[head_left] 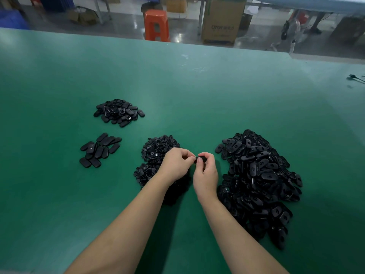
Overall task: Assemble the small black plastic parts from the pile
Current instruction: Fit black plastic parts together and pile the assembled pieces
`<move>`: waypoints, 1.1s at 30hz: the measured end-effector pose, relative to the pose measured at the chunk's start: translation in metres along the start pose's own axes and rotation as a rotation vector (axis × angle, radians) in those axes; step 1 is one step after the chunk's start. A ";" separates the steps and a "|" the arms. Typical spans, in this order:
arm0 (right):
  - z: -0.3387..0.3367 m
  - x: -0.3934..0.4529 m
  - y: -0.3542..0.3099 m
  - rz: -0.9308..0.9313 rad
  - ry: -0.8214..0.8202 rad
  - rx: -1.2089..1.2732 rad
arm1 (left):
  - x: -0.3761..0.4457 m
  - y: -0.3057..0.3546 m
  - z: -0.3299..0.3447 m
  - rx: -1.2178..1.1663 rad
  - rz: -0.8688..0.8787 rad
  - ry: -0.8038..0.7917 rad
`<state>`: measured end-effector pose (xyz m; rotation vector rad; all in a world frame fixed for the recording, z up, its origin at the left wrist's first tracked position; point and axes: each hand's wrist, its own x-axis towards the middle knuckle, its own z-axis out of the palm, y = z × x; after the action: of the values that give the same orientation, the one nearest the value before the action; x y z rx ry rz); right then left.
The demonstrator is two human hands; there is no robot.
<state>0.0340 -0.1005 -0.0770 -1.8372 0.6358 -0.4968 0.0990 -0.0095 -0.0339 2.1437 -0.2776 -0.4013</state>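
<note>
Single head view, looking forward and down, close over green table (197, 86)

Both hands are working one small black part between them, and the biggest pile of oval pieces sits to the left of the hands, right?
Not quite. The head view shows the biggest pile of oval pieces on the right of the hands. The left hand and right hand do pinch one small black part between them.

The cardboard box (223, 18) bears print too blurred to read.

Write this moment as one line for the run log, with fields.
left hand: pinches black part | right hand: pinches same part | place: above green table, between small-piece pile and big oval pile
</note>
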 end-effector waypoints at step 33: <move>0.004 -0.003 0.001 -0.012 -0.029 0.056 | -0.006 -0.087 -0.119 0.372 -0.189 0.558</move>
<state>0.0339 -0.0963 -0.0797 -1.7933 0.5859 -0.4899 0.1436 0.1310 -0.0410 2.5529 0.1850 0.1690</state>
